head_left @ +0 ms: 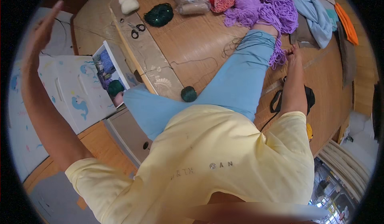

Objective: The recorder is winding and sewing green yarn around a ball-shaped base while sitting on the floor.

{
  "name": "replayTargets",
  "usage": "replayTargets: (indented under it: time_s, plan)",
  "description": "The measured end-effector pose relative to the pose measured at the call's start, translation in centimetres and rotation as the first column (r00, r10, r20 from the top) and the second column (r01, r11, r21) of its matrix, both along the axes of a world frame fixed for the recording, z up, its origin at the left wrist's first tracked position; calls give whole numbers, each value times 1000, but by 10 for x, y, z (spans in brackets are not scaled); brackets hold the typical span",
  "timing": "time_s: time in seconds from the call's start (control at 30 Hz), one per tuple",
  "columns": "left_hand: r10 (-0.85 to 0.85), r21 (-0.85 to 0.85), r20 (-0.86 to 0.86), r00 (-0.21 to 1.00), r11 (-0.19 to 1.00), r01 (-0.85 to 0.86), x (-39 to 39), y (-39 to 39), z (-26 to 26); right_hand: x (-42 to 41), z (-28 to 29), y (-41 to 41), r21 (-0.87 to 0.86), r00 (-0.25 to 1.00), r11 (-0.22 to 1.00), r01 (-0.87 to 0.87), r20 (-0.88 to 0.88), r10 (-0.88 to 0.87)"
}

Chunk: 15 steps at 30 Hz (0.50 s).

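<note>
My left hand (45, 28) is raised at the far left, fingers stretched upward and seen edge-on; whether it holds a thread cannot be made out. To the right, my right hand (294, 54) is beside a mass of purple yarn (279, 7), whose strands hang near the fingertips; the palm is hidden. Dark green thread (255, 42) loops several times around my right trouser leg (237, 77) below the knee. A small dark green yarn ball (189, 94) lies against my lap. One loose dark thread (195, 62) trails across the wooden surface toward the left edge.
Black-handled scissors (136, 30), a dark green skein (159, 14) and white yarn (129, 3) lie ahead. An open drawer (120, 71) at left contains another green ball (115, 88). A black strap (276, 101) lies by my right forearm; light blue cloth (315, 16) is beyond.
</note>
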<state>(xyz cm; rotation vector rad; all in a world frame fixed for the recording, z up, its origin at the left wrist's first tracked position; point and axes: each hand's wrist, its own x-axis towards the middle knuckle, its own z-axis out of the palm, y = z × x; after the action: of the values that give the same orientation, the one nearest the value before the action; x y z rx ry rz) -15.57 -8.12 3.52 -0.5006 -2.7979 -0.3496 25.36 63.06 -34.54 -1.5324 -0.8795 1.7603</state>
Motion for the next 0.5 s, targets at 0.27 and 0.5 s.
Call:
replayTargets:
  time_s: [0.27,0.5]
  plan:
    - [-703,967,250,665,152,-203,25,-2,40,24,-40,26,238,947,919,-314,152,284]
    - [-647,850,326,689,519,85,73,67,17,14,-14,11,515,641,545,-662,766,54]
